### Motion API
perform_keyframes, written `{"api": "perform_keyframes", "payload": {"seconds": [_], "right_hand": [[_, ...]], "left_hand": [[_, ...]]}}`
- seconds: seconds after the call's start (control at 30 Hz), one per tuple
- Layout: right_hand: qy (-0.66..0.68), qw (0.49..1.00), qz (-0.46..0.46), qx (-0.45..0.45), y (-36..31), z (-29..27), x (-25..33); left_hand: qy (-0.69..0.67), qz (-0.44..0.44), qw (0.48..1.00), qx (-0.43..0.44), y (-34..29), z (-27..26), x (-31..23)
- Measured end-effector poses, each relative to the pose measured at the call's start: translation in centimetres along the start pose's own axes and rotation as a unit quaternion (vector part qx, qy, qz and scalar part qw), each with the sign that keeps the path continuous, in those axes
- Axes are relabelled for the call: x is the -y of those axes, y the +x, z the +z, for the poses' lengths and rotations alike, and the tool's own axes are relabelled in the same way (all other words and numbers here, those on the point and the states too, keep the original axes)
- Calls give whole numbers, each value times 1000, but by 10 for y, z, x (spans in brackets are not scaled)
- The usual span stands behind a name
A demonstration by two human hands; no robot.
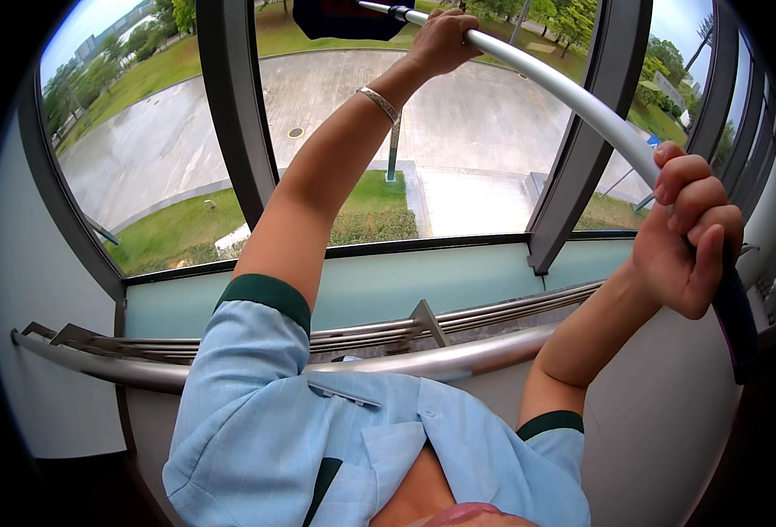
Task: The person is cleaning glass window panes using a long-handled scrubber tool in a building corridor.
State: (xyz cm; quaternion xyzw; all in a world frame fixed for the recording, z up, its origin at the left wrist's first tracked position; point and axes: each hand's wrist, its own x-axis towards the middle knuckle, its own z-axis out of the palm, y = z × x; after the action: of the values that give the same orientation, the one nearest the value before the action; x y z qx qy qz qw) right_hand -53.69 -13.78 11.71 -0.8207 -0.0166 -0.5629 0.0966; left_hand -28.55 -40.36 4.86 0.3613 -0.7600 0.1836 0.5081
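Gripping a long silver metal pole [572, 97] with both fists clenched, the left hand [441, 39] sits farther up, the right hand [686, 233] nearer its dark handle end.

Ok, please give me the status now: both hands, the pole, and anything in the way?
Left hand shut on long pole, high up. Right hand shut near its dark grip. Pole head at window glass. Metal handrail below, apart.

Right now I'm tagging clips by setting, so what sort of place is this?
Probably an upper floor of a building, indoors at a big window. The glass pane looks down on paving and lawn, a steel handrail runs below it, and both hands hold a long pole raised to the glass.
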Motion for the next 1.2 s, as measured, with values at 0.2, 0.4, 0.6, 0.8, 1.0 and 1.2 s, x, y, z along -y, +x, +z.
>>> {"api": "perform_keyframes", "payload": {"seconds": [0.2,0.4,0.6,0.8,1.0,1.2], "right_hand": [[13,997,75,5,-21,-12,17],[26,995,86,38,-29,-30,17],[80,986,124,72,-30,-36,4],[96,981,146,89,-41,-27,-7],[130,971,169,111,-47,-30,-23],[192,962,160,112,-59,-24,-59]], "left_hand": [[-41,-21,999,-19,-53,22,-27],[-106,-99,989,-36,-85,37,-49],[-129,-159,978,-39,-120,51,-61],[-122,-160,979,-40,-158,65,-62],[-136,-190,972,22,-178,77,-55],[-171,-241,952,80,-210,94,-41]]}}
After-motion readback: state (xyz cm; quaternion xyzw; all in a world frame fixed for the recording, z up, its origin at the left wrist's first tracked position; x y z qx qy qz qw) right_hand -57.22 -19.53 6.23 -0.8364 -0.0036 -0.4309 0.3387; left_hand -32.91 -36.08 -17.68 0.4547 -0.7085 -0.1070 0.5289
